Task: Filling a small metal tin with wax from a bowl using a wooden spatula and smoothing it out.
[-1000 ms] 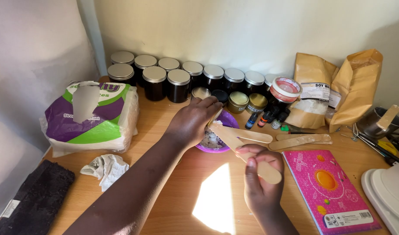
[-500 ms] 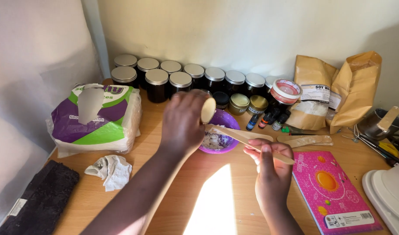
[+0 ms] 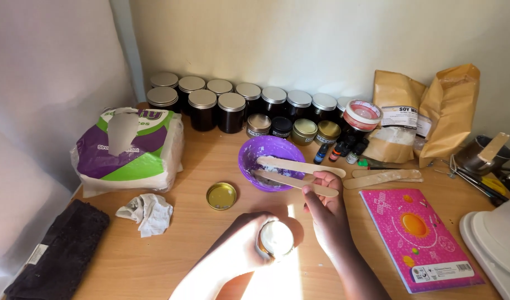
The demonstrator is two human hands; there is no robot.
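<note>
Crowding the table point(image 3: 171, 244), a tissue pack point(image 3: 130, 153), pink notebook point(image 3: 419, 236) and purple bowl point(image 3: 269, 161) leave little room; the left hand point(image 3: 241, 250), grip clamped on a small filled jar point(image 3: 276, 239) near the front edge, could tip it, while the right hand point(image 3: 327, 214) pinches a wooden stick point(image 3: 296, 182) that might drip.

Home craft corner, lidded jars point(image 3: 232, 105), wax bags point(image 3: 399, 116), wooden desk point(image 3: 210, 166)
</note>
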